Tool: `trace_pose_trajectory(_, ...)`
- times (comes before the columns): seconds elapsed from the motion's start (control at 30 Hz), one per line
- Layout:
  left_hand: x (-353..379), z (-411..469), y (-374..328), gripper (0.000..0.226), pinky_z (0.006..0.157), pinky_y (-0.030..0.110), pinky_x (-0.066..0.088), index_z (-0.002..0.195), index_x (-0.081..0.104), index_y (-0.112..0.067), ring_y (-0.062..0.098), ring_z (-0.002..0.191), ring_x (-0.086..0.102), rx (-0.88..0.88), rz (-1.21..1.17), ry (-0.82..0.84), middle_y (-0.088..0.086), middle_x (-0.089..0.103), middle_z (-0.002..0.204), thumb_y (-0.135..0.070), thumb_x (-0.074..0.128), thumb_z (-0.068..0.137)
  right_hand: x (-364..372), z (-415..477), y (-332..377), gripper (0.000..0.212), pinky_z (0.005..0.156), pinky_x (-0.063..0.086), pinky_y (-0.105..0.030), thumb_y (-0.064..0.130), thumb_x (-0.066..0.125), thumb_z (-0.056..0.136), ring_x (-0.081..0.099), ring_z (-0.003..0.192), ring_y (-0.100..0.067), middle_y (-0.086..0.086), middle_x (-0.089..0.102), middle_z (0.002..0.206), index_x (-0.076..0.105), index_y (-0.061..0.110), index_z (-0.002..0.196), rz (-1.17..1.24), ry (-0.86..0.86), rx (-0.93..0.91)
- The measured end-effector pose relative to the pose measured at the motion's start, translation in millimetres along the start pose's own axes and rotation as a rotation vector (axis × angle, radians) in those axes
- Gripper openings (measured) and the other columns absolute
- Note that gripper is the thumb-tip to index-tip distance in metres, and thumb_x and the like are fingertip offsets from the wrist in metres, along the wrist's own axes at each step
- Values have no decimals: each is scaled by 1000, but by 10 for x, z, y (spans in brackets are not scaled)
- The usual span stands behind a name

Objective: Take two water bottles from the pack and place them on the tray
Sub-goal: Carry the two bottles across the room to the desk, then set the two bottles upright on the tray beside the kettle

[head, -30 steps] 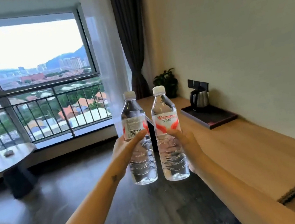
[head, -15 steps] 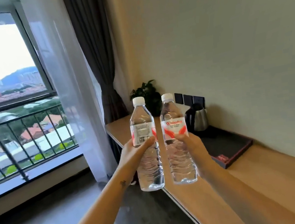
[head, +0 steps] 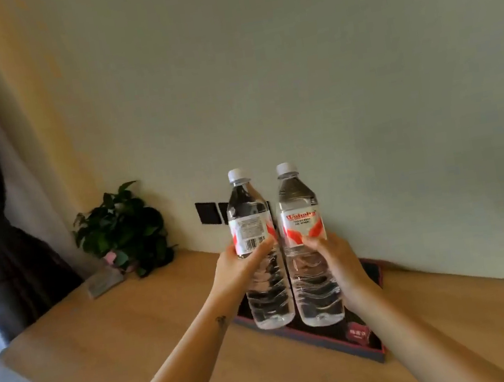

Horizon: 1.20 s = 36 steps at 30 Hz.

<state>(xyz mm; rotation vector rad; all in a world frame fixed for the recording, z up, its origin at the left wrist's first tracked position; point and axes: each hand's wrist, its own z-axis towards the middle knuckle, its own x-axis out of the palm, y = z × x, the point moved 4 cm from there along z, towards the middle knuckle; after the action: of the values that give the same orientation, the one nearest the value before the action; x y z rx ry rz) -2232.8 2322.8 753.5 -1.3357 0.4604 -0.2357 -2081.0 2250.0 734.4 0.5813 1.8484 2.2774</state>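
Both bottles are hanging upright, side by side: the left hand (head: 239, 268) is gripping the left bottle (head: 258, 254), the right hand (head: 340, 262) the right bottle (head: 307, 247), fingers closed around each, directly over the dark tray (head: 367, 344) on the worktop (head: 134, 330), so it's looking like straight down.

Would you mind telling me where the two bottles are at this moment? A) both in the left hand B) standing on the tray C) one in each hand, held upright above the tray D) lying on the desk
C: the left hand grips one bottle, the right hand the other bottle, both upright over the tray.
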Motion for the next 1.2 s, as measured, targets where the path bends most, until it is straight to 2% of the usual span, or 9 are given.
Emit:
trace_pose_trajectory(0.13,-38,732,277,61,82,37,56,109,62,-26,19,92,72,6,-13,188,4,74,102,-59,73,59,-11,471,-272,39,70,54,-33,41,73,61,72,80,-25,-8,75,87,67,19,93,34,-201,43)
trace_pose_trajectory(0.3,279,1339,555,61,72,19,54,103,61,-39,3,88,70,-24,-44,375,-13,74,94,-66,71,49,-207,706,-449,23,71,47,-28,41,65,67,67,87,-16,1,71,94,63,30,88,-37,-398,73)
trace_pose_trajectory(0.4,627,1484,729,50,57,7,50,90,61,-45,-6,82,69,-44,-99,451,-26,73,84,-67,72,47,-463,699,-511,47,86,49,-39,45,70,59,63,100,-24,-7,67,107,60,27,102,-71,-446,110)
trace_pose_trajectory(0.53,1086,1533,998,53,75,16,53,91,63,-45,0,90,69,-98,-138,553,-20,74,91,-69,73,45,-892,649,-632,40,83,47,-36,42,74,63,62,101,-19,1,67,109,60,34,99,-137,-488,163)
trace_pose_trajectory(0.63,1324,1594,1150,50,67,12,53,90,62,-44,-3,87,69,-109,-141,587,-20,74,87,-66,73,47,-1159,664,-766,34,72,43,-26,41,70,61,66,89,-4,19,71,94,61,40,94,-152,-469,190)
trace_pose_trajectory(0.83,1624,1860,1518,53,84,28,54,103,61,-31,10,98,68,-136,-89,622,-4,72,105,-42,82,56,-1547,874,-1108,59,92,48,-27,30,76,61,59,112,-15,0,65,119,54,32,116,-147,-338,224)
trace_pose_trajectory(0.93,1715,2005,1744,60,84,29,56,112,61,-15,14,98,69,-152,-94,615,0,73,105,-22,85,57,-1710,1024,-1338,57,85,52,-18,10,75,64,60,110,-12,-1,66,117,55,30,114,-103,-316,243)
trace_pose_trajectory(1.07,1820,2145,1994,52,75,21,55,99,67,-28,10,93,71,-173,-97,597,-8,76,95,-4,86,56,-1890,1222,-1637,62,90,49,-21,-9,68,68,58,114,-15,-7,61,122,52,20,120,-24,-277,289)
trace_pose_trajectory(1.2,1892,2273,2140,57,86,34,55,107,65,-19,19,101,68,-188,-88,565,4,72,107,-7,85,55,-2027,1358,-1886,66,84,50,-19,-11,69,64,61,106,-4,3,65,114,57,32,112,24,-292,347)
